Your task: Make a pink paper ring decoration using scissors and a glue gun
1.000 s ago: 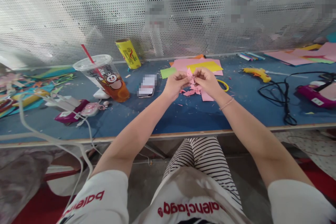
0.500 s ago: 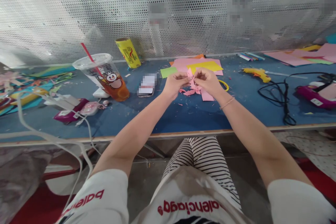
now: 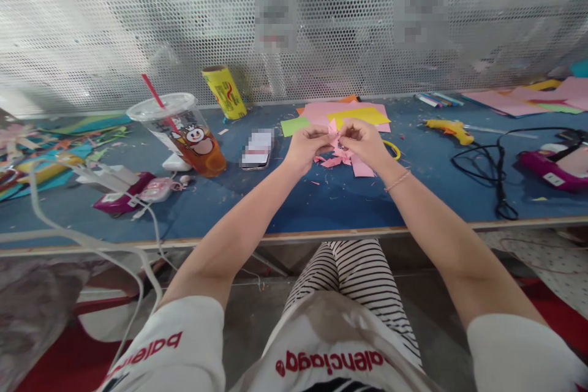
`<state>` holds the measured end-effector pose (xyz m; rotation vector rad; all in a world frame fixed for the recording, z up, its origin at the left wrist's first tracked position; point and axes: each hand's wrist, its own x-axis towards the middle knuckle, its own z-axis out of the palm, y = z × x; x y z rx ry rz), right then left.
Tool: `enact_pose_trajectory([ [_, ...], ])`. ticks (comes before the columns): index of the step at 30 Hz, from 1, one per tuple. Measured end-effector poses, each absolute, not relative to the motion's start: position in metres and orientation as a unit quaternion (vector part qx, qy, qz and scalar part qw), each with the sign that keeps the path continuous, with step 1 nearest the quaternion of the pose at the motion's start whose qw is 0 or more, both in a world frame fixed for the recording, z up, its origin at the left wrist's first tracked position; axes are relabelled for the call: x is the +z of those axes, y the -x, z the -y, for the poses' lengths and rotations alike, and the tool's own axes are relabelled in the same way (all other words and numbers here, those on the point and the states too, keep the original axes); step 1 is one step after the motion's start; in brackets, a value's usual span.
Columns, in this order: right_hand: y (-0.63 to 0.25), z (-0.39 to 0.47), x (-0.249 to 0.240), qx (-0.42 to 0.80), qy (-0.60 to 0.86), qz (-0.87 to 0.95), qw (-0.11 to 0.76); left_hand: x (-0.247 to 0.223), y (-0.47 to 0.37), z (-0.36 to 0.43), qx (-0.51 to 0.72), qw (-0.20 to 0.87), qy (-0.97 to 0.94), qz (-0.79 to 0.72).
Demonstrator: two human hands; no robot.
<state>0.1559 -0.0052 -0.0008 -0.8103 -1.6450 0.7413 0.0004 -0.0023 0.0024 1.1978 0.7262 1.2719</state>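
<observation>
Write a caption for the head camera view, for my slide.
Left hand and right hand hold pink paper above a blue table, with a phone and a drink cup at left.

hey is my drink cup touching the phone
Apart. The head view shows a strip of blue tabletop between the drink cup and the phone.

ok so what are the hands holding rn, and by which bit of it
A small piece of pink paper, pinched between the left hand and right hand by its sides; fingers hide exactly where each grip lies.
</observation>
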Motion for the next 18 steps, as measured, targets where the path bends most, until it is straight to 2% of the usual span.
enact_pose_trajectory([
  [13,-0.1562,0.0048,-0.0029,0.418,0.289,0.651,0.564,0.0025,-0.0033,0.0055,0.557,0.533,-0.562,-0.299],
  [18,-0.1597,0.0074,0.0,0.512,0.271,0.625,0.524,0.005,-0.0041,0.0081,0.569,0.511,-0.572,-0.297],
])
